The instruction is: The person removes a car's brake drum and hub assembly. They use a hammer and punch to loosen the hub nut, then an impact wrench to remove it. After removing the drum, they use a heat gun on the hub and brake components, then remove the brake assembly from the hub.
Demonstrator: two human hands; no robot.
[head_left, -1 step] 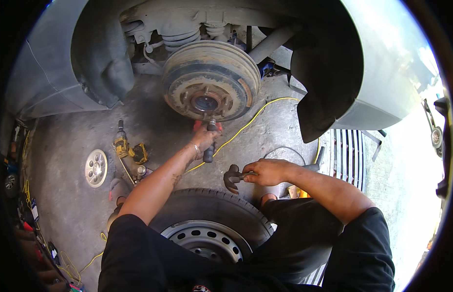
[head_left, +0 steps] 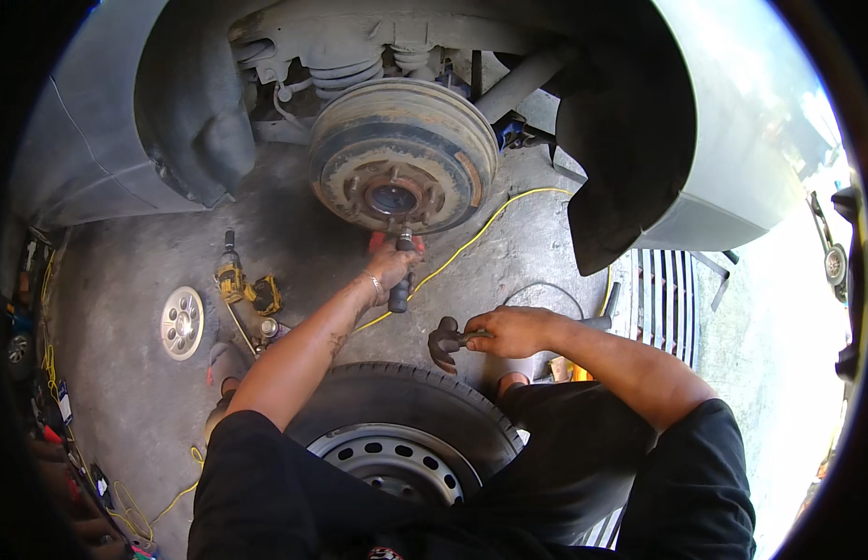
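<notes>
My left hand (head_left: 390, 264) is closed round a tool with a dark, ridged grip (head_left: 399, 296) and a metal end (head_left: 405, 235). That end is up against the lower edge of the rusty brake drum (head_left: 390, 154); its exact contact and the tool's kind are unclear. Something red (head_left: 377, 243) shows by the fingers, partly hidden. In my right hand (head_left: 511, 331) is a claw hammer (head_left: 444, 344), gripped on the handle close to its dark head. The hammer hangs below and right of the drum, apart from it, above the tyre.
A wheel with its tyre (head_left: 406, 397) lies before me, between my legs. On the floor at left are a yellow cordless impact wrench (head_left: 233, 278) and a silver wheel cover (head_left: 183, 323). A yellow cord (head_left: 467, 245) crosses the concrete. The car's fender (head_left: 733, 140) arches overhead.
</notes>
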